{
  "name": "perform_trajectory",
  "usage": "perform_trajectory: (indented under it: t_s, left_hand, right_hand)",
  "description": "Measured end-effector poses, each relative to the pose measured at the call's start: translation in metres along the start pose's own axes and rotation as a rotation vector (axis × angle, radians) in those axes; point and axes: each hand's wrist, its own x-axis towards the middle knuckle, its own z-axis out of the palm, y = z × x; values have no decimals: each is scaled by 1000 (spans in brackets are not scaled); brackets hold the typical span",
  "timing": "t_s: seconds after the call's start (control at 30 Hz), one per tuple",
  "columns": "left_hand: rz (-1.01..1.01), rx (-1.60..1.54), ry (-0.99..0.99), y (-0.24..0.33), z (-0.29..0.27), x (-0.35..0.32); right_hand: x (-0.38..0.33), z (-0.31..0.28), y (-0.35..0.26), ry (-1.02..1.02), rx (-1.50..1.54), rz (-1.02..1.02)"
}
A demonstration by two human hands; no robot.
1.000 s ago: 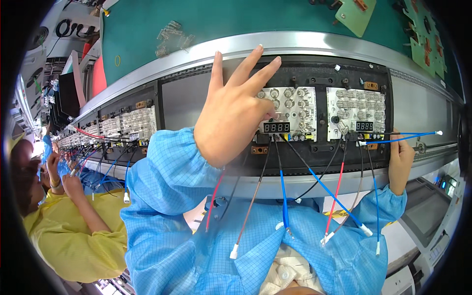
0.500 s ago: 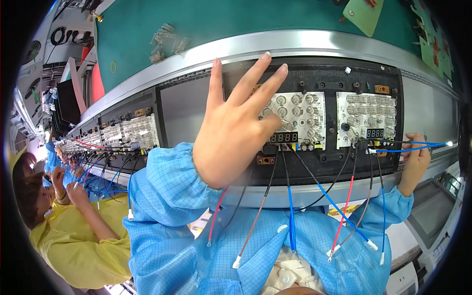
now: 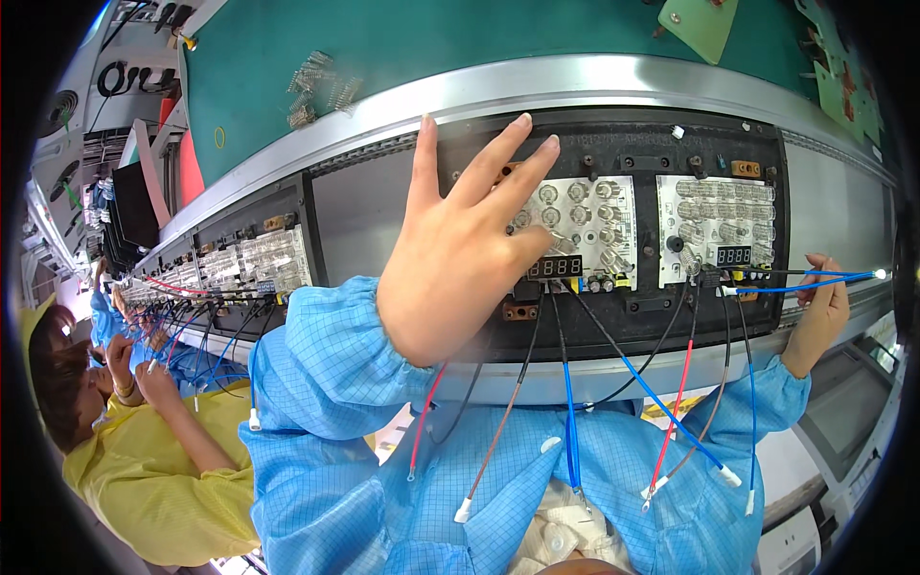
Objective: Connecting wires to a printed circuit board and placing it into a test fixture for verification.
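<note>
White rectangular circuit board (image 3: 591, 213) at three o'clock of bare left hand (image 3: 450, 259), beneath bent index, other fingers fanned, grip untellable; since a second ago, only slight outward drift of right hand (image 3: 817, 309) beside slim blue plastic-coated wires (image 3: 781, 289), half-curled, hold unclear, so board work seemingly ongoing.

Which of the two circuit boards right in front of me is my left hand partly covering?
The left board, with your left hand over its left part; the right board, across the black divider, has no hand over it.
</note>
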Motion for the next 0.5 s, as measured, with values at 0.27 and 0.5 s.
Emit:
perform_trajectory:
  t_s: [0.27,0.5]
  left_hand:
    - [16,74,8,2,0,1]
    - [33,93,3,3,1,2]
  right_hand:
    - [-4,4,-6,6,10,-10]
    - [-5,6,-6,3,20,-20]
